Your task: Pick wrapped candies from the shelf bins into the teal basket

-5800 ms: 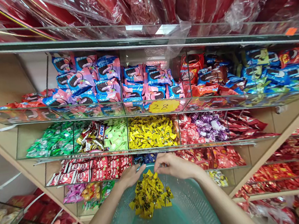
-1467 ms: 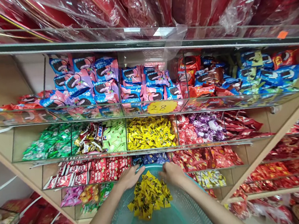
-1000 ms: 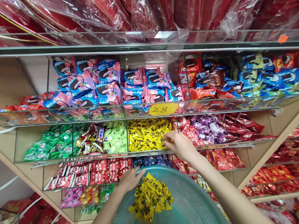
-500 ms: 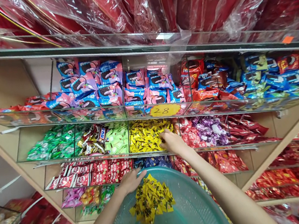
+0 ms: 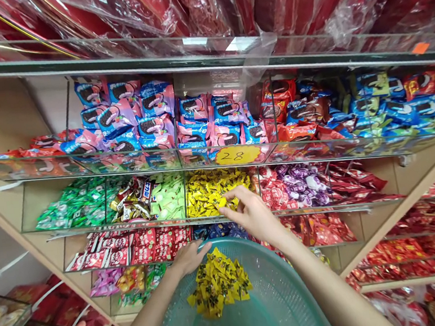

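Observation:
A green plastic basket holds a heap of yellow-wrapped candies. My left hand grips the basket's upper left rim, thumb lying over the edge. Just in front of the shelf bin of yellow candies, my right hand has its thumb and forefinger around a small yellow candy. Green-wrapped candies lie left of that bin, and red and purple ones lie right of it.
Above the candy bins, a glass-fronted shelf holds blue, pink and red cookie packs, with a yellow "28" label. Red items in clear plastic fill the top. More candy bins sit below, behind the basket.
My right hand has drawn back from the yellow candy pile toward me, and a candy now shows at its fingertips. My left hand stays on the basket rim. The view has shifted slightly.

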`<control>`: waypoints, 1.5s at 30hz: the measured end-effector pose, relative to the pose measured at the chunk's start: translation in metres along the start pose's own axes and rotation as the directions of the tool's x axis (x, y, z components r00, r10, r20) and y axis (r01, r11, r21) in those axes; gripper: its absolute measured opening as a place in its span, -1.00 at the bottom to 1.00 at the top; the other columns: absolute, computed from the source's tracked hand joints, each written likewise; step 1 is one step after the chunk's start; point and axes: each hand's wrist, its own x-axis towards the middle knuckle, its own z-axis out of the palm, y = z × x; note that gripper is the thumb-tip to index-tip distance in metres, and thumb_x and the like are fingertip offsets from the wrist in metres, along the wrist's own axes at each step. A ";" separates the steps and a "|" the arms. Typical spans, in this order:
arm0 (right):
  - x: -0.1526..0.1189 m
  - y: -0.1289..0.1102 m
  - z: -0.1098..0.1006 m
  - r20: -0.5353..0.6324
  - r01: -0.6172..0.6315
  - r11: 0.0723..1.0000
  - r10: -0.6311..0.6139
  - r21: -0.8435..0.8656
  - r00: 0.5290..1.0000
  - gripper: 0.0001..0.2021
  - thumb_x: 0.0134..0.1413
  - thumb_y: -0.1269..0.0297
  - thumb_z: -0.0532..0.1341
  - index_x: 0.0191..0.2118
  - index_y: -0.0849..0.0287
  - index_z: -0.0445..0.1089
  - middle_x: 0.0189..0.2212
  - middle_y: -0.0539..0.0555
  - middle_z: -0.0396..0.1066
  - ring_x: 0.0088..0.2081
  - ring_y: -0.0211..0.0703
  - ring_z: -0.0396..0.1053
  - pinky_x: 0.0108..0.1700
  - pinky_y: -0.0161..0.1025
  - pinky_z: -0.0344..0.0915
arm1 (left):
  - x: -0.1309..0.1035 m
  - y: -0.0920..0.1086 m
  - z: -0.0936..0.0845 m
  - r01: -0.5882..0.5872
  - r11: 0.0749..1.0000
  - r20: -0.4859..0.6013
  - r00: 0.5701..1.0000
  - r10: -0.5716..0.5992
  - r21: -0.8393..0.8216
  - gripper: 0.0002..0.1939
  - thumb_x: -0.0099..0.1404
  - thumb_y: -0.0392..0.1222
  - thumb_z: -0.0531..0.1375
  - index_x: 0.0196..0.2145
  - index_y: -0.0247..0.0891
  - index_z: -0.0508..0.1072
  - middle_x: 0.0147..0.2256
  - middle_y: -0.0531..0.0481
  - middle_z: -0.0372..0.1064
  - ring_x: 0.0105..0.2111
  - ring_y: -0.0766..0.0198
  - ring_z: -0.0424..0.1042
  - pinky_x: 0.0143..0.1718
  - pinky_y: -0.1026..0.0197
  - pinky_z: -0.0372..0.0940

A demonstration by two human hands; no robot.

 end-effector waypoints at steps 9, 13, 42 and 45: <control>-0.043 0.045 0.075 0.422 -0.183 0.964 0.251 -0.195 0.871 -0.76 -0.02 0.15 0.20 -0.27 0.19 0.40 -0.25 0.10 0.41 -0.18 -0.12 0.35 -0.20 -0.31 0.18 | 0.000 0.001 0.000 0.009 1.000 -0.008 1.000 -0.009 0.011 -0.19 0.14 0.44 -0.26 0.05 -0.11 0.33 0.04 -0.08 0.33 0.02 0.04 0.31 -0.06 0.15 0.20; -0.051 0.058 0.091 0.486 -0.180 0.890 0.387 -0.419 0.784 -0.73 -0.03 0.22 0.19 -0.21 0.25 0.41 -0.16 0.23 0.41 -0.10 0.02 0.35 -0.16 -0.22 0.22 | -0.002 0.003 -0.002 0.034 0.999 -0.003 0.999 -0.034 -0.002 -0.17 0.12 0.45 -0.25 0.09 -0.13 0.30 0.09 -0.08 0.26 0.05 0.03 0.28 -0.02 0.13 0.18; -0.058 0.031 0.089 0.320 -0.119 0.885 0.285 -0.450 0.904 -0.81 0.16 0.23 0.05 -0.17 0.14 0.34 -0.20 0.12 0.41 -0.19 -0.13 0.39 -0.26 -0.31 0.19 | 0.000 0.002 -0.001 -0.009 1.000 -0.012 1.000 0.009 -0.001 -0.22 0.17 0.41 -0.27 0.04 -0.11 0.34 0.07 -0.04 0.29 0.04 0.07 0.28 -0.07 0.18 0.19; -0.053 0.023 0.076 0.279 -0.075 0.917 0.196 -0.391 0.940 -0.83 0.17 0.22 0.05 -0.21 0.12 0.34 -0.26 0.08 0.41 -0.26 -0.17 0.38 -0.31 -0.32 0.16 | 0.000 0.001 0.001 -0.003 1.000 -0.013 1.000 0.004 0.004 -0.23 0.18 0.40 -0.27 0.05 -0.12 0.34 0.05 -0.04 0.31 0.03 0.06 0.29 -0.07 0.18 0.19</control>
